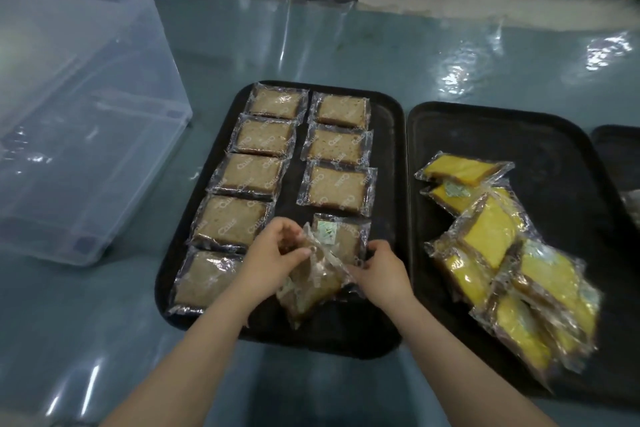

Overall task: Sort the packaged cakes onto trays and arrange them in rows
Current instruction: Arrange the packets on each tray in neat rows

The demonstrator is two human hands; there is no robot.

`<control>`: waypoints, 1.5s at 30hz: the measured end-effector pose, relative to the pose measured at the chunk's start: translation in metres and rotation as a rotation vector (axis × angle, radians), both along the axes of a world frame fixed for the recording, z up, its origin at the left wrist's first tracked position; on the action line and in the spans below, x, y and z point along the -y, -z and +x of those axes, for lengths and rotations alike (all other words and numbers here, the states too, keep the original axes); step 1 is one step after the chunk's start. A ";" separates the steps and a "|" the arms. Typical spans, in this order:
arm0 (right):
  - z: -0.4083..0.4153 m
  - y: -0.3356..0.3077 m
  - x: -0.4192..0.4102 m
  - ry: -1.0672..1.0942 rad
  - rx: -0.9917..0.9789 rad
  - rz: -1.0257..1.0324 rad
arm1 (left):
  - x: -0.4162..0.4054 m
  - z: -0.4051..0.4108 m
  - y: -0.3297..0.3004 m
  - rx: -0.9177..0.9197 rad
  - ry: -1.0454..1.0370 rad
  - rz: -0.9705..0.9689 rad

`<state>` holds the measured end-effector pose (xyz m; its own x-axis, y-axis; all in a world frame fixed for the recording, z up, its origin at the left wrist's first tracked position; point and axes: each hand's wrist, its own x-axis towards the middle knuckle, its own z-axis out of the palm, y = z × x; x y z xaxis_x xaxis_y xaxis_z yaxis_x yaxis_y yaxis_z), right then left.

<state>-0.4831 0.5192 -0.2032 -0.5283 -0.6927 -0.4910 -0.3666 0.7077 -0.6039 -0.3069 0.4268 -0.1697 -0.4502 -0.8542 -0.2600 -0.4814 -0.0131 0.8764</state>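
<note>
Left tray (pixel 388 156): eight brown cakes (pixel 254 173) rowed, ninth label-up, tenth cake (pixel 311 282) gripped at its ends by left hand (pixel 273 262) and right hand (pixel 382 270); right tray (pixel 485 128): yellow cakes (pixel 491 229) heaped, unsorted.

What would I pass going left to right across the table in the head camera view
Clear plastic bin → black tray of brown cakes → black tray of piled yellow cakes → edge of a third black tray.
</note>
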 end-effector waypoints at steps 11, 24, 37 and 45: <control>0.015 -0.037 -0.003 0.197 -0.074 -0.324 | 0.019 0.062 -0.015 -0.756 -0.509 0.619; 0.048 0.018 -0.005 -0.567 -0.585 -0.150 | 0.035 0.128 -0.009 -0.796 -0.608 0.676; 0.054 0.020 -0.010 -0.497 -0.595 -0.033 | 0.026 0.130 -0.020 -0.807 -0.612 0.749; 0.062 0.002 -0.024 -0.393 -0.552 -0.138 | 0.012 0.104 -0.021 -0.825 -0.441 0.696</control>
